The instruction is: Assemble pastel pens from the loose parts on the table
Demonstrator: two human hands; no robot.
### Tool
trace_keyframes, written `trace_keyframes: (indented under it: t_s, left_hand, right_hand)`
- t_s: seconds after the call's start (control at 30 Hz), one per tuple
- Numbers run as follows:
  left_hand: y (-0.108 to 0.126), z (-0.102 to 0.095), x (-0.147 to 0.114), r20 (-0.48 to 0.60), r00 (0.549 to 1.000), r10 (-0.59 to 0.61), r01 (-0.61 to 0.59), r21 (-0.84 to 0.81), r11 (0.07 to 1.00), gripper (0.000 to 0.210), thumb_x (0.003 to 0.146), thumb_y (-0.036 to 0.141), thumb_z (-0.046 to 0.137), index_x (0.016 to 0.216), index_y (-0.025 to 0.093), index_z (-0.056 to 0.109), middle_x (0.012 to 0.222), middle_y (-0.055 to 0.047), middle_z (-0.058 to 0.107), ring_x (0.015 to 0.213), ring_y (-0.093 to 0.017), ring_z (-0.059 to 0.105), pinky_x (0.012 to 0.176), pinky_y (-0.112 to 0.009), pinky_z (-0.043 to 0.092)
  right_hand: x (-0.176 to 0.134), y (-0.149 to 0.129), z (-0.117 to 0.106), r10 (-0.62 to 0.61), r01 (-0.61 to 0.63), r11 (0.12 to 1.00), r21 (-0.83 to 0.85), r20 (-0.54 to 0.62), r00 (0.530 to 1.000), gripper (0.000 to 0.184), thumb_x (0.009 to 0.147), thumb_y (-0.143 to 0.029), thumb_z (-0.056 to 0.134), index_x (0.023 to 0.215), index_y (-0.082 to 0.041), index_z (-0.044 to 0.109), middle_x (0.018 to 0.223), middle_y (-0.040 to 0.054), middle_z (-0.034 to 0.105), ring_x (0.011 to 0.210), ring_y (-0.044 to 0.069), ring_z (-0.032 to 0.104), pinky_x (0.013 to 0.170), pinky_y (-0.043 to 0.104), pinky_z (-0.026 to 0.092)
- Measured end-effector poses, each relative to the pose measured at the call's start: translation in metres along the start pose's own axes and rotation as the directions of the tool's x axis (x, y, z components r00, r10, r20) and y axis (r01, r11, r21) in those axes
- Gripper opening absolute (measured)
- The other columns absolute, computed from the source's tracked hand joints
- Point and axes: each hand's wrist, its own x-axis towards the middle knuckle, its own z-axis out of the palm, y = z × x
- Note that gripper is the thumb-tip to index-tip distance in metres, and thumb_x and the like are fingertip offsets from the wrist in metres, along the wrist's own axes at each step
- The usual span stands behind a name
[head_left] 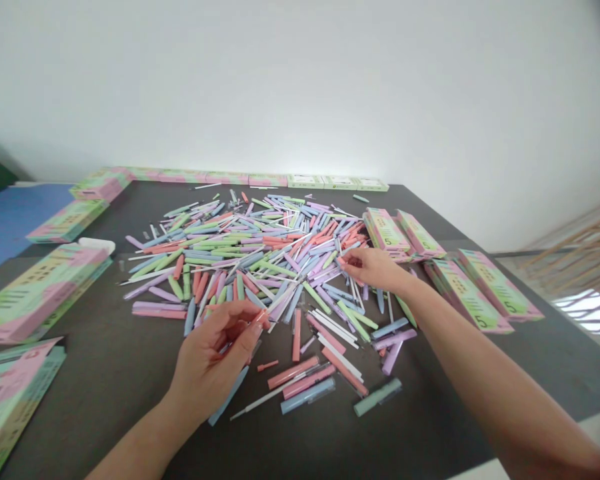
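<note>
A wide heap of pen parts [220,248] in green, purple, blue and coral covers the middle of the dark table. My left hand [215,360] is closed in a pinch in front of the heap, with a small coral pen part [263,315] between thumb and fingertips. At the heap's right side my right hand [367,268] pinches a coral pen piece [341,261], mostly covered by the fingers. Between my hands lie white pen refills [337,327]. Nearer to me are coral pen barrels [307,382], a blue barrel [307,395] and a pale green barrel [377,397], with clear parts attached.
Pink and green boxes line the table [105,407]: a row along the back [267,180], several at the left [45,287] and several at the right [467,293]. A white wall [300,87] rises behind. Blue surface [25,217] shows at far left.
</note>
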Motion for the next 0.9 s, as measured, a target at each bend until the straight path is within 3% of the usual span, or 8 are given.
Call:
trace_keyframes:
  t_s: [0.13, 0.27, 0.37, 0.57, 0.77, 0.9]
  left_hand:
    - [0.007, 0.004, -0.002, -0.038, 0.999, -0.003, 0.003, 0.0, 1.0, 0.015, 0.086, 0.03, 0.061, 0.095, 0.019, 0.064, 0.077, -0.002, 0.068, 0.049, -0.009, 0.05, 0.048, -0.021, 0.042]
    - [0.008, 0.005, -0.004, -0.042, 0.999, -0.025, 0.024, -0.015, 1.0, 0.013, 0.086, 0.028, 0.061, 0.096, 0.02, 0.064, 0.078, -0.002, 0.069, 0.05, -0.009, 0.05, 0.049, -0.021, 0.043]
    - [0.009, 0.005, -0.004, -0.04, 0.998, -0.041, 0.04, -0.026, 0.999, 0.012, 0.085, 0.026, 0.061, 0.096, 0.021, 0.064, 0.078, -0.001, 0.068, 0.05, -0.008, 0.051, 0.048, -0.02, 0.042]
    - [0.005, 0.002, -0.004, -0.048, 0.998, -0.044, 0.043, -0.028, 0.999, 0.011, 0.084, 0.025, 0.063, 0.094, 0.022, 0.066, 0.08, -0.002, 0.069, 0.05, -0.009, 0.053, 0.047, -0.02, 0.043]
    - [-0.008, -0.006, -0.001, 0.075, 0.997, 0.036, -0.037, 0.022, 0.999, 0.012, 0.087, 0.026, 0.061, 0.098, 0.023, 0.066, 0.084, -0.002, 0.069, 0.049, -0.008, 0.054, 0.046, -0.02, 0.044]
    - [0.0, 0.0, -0.003, -0.003, 1.0, -0.003, 0.003, -0.024, 1.0, 0.011, 0.087, 0.024, 0.06, 0.097, 0.023, 0.065, 0.082, 0.0, 0.069, 0.049, -0.007, 0.051, 0.048, -0.019, 0.042]
  right_hand:
    - [0.004, 0.003, 0.002, 0.033, -0.034, 0.999, -0.042, -0.024, 0.999, 0.026, 0.088, -0.031, 0.051, 0.091, -0.015, 0.072, 0.076, 0.004, 0.071, 0.071, 0.016, 0.063, 0.066, 0.024, 0.042]
    - [0.023, 0.022, -0.007, 0.129, -0.146, 0.983, -0.112, -0.146, 0.981, 0.038, 0.086, -0.012, 0.04, 0.107, -0.013, 0.072, 0.105, 0.0106, 0.073, 0.096, 0.022, 0.064, 0.084, 0.03, 0.045]
    - [0.04, 0.034, -0.007, 0.151, -0.179, 0.969, -0.17, -0.165, 0.975, 0.04, 0.082, -0.006, 0.042, 0.106, -0.01, 0.073, 0.115, 0.0154, 0.07, 0.107, 0.027, 0.061, 0.092, 0.033, 0.043]
    - [0.054, 0.039, 0.007, 0.092, -0.108, 0.969, -0.222, -0.08, 0.993, 0.031, 0.079, -0.007, 0.049, 0.097, -0.013, 0.074, 0.106, 0.0127, 0.073, 0.099, 0.025, 0.063, 0.089, 0.031, 0.044]
    - [0.051, 0.038, 0.008, 0.014, -0.022, 0.979, -0.202, -0.043, 0.999, 0.025, 0.085, -0.011, 0.05, 0.1, -0.011, 0.071, 0.108, 0.0145, 0.071, 0.105, 0.025, 0.061, 0.094, 0.033, 0.041]
    - [0.046, 0.032, 0.007, -0.074, 0.073, 0.99, -0.123, -0.006, 0.997, 0.019, 0.086, -0.015, 0.056, 0.096, -0.012, 0.071, 0.104, 0.0142, 0.071, 0.106, 0.025, 0.059, 0.098, 0.034, 0.039]
